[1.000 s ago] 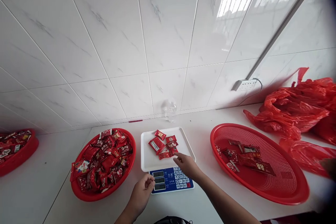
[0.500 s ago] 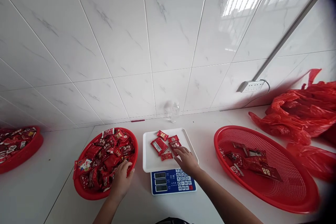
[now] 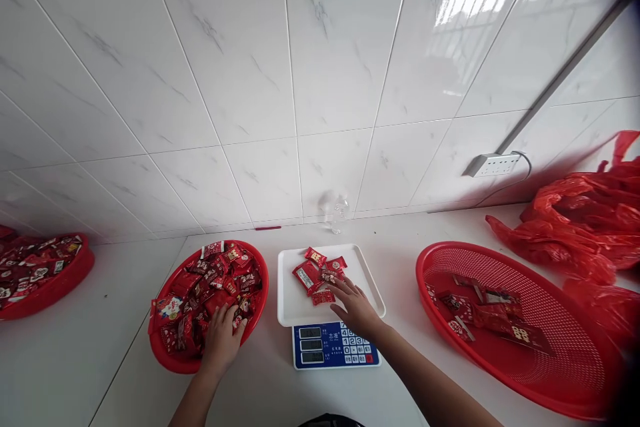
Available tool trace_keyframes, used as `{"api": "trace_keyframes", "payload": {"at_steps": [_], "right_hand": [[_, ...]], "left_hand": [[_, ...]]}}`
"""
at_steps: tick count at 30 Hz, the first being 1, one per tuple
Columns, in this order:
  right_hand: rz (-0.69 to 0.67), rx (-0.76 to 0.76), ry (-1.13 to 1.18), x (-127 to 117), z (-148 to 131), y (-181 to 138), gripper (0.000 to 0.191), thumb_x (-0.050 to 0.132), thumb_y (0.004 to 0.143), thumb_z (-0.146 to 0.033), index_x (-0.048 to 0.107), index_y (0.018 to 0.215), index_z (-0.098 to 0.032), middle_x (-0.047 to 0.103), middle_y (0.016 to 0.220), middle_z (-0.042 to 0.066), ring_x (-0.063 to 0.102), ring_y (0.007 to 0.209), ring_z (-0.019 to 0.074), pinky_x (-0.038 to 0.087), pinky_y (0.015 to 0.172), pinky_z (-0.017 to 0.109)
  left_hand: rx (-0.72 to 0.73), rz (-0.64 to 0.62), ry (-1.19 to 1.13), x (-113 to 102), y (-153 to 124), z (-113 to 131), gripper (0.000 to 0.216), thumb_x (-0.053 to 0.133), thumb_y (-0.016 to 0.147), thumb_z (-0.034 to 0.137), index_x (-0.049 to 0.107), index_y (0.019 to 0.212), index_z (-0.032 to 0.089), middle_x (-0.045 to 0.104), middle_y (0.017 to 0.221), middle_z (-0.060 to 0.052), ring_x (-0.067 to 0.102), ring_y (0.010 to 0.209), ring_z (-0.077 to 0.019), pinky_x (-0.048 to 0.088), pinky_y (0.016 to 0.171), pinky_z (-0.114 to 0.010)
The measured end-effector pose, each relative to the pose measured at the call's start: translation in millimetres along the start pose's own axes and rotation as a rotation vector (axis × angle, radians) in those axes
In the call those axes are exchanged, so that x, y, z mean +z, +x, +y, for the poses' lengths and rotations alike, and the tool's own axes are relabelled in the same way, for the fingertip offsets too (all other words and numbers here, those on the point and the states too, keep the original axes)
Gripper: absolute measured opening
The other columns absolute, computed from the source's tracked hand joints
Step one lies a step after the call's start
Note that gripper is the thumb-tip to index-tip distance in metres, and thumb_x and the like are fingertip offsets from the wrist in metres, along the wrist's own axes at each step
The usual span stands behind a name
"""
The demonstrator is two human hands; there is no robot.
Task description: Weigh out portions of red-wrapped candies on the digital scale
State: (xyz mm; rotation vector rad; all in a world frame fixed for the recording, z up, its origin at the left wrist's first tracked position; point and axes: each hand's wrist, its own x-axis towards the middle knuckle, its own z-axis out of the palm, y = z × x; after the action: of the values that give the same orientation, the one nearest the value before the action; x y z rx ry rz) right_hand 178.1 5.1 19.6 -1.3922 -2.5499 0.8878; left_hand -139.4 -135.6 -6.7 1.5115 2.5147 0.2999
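The left hand [image 3: 220,339] is resting on wrapped snacks [image 3: 220,273] in the red basket [image 3: 173,363], maybe choosing, grip hard to tell; the right hand [image 3: 359,313], spread loosely, is lying over packets [image 3: 307,275] on the scale's [image 3: 330,352] tray [image 3: 300,313]; picking would be needing a pinch

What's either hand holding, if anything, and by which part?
Can't tell: left hand is at the basket packets, right hand at the tray packets; no clear grip visible.

The scale [image 3: 307,315] stands between two baskets [image 3: 565,347].
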Motion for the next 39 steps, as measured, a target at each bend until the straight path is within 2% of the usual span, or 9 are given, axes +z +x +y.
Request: {"api": "trace_keyframes", "payload": {"at_steps": [5, 10, 16, 20, 24, 29, 33, 36, 39], "right_hand": [[0.138, 0.026, 0.241, 1, 15, -38, 0.041, 0.042, 0.083, -0.04, 0.055, 0.119, -0.023, 0.053, 0.128, 0.006, 0.042, 0.122, 0.0236, 0.035, 0.101, 0.04], [0.084, 0.19, 0.56, 12, 29, -84, 0.041, 0.044, 0.081, -0.048, 0.061, 0.109, -0.023, 0.065, 0.109, 0.007, 0.061, 0.097, 0.0236, 0.048, 0.085, 0.034], [0.039, 0.207, 0.579, 24, 20, -104, 0.04, 0.048, 0.078, -0.049, 0.063, 0.103, -0.023, 0.068, 0.103, 0.006, 0.062, 0.094, 0.0233, 0.049, 0.082, 0.031], [0.019, 0.169, 0.565, 22, 7, -100, 0.041, 0.045, 0.079, -0.048, 0.062, 0.106, -0.022, 0.069, 0.101, 0.006, 0.063, 0.093, 0.0219, 0.049, 0.082, 0.03], [0.025, 0.147, 0.54, 19, 3, -99, 0.04, 0.044, 0.08, -0.047, 0.062, 0.107, -0.023, 0.068, 0.102, 0.006, 0.062, 0.091, 0.0218, 0.049, 0.081, 0.031], [0.031, 0.133, 0.526, 20, 4, -105, 0.039, 0.044, 0.08, -0.046, 0.062, 0.106, -0.024, 0.068, 0.1, 0.005, 0.063, 0.089, 0.0216, 0.049, 0.078, 0.031], [0.029, 0.139, 0.512, 21, 3, -108, 0.039, 0.044, 0.08, -0.048, 0.063, 0.105, -0.025, 0.069, 0.098, 0.004, 0.063, 0.088, 0.0215, 0.049, 0.078, 0.029], [0.027, 0.143, 0.505, 22, 3, -108, 0.039, 0.043, 0.08, -0.048, 0.063, 0.105, -0.025, 0.069, 0.097, 0.004, 0.063, 0.088, 0.0214, 0.049, 0.077, 0.029], [0.019, 0.136, 0.507, 23, 3, -106, 0.04, 0.043, 0.08, -0.048, 0.062, 0.106, -0.024, 0.069, 0.098, 0.005, 0.063, 0.088, 0.0213, 0.048, 0.079, 0.03]], "left_hand": [[-0.093, -0.075, -0.015, -3, 5, -17, 0.05, 0.035, 0.083, 0.039, 0.047, 0.124, 0.013, 0.044, 0.131, -0.015, 0.036, 0.126, -0.0279, 0.033, 0.1, -0.04], [-0.118, -0.123, 0.052, -7, 11, -12, 0.054, 0.039, 0.083, 0.038, 0.04, 0.13, 0.014, 0.033, 0.139, -0.02, 0.033, 0.127, -0.0312, 0.031, 0.098, -0.042], [-0.09, -0.113, 0.207, -17, 19, 7, 0.053, 0.047, 0.079, 0.036, 0.041, 0.13, 0.02, 0.035, 0.136, -0.018, 0.04, 0.119, -0.0329, 0.03, 0.095, -0.043], [-0.071, -0.119, 0.21, -23, 15, 14, 0.038, 0.045, 0.08, 0.029, 0.053, 0.116, 0.019, 0.045, 0.122, -0.015, 0.048, 0.107, -0.0295, 0.037, 0.085, -0.039], [-0.028, -0.156, 0.182, -25, 6, 13, 0.023, 0.048, 0.078, 0.025, 0.059, 0.096, 0.017, 0.048, 0.115, -0.014, 0.049, 0.103, -0.0275, 0.04, 0.077, -0.034], [0.012, -0.151, 0.119, -26, 3, 11, 0.015, 0.049, 0.072, 0.01, 0.055, 0.085, 0.017, 0.053, 0.104, -0.01, 0.054, 0.093, -0.0217, 0.04, 0.072, -0.028], [-0.001, -0.086, 0.051, -32, 4, 10, 0.011, 0.044, 0.076, 0.011, 0.05, 0.08, 0.019, 0.057, 0.089, -0.006, 0.056, 0.083, -0.0186, 0.039, 0.068, -0.026], [-0.061, -0.017, -0.01, -43, 7, 7, 0.013, 0.036, 0.081, 0.017, 0.048, 0.083, 0.02, 0.059, 0.081, -0.004, 0.057, 0.075, -0.0176, 0.04, 0.064, -0.026], [-0.229, 0.086, -0.232, -55, 12, 3, 0.024, 0.041, 0.082, 0.028, 0.048, 0.103, 0.021, 0.062, 0.091, -0.007, 0.059, 0.076, -0.0202, 0.041, 0.063, -0.029]]}}
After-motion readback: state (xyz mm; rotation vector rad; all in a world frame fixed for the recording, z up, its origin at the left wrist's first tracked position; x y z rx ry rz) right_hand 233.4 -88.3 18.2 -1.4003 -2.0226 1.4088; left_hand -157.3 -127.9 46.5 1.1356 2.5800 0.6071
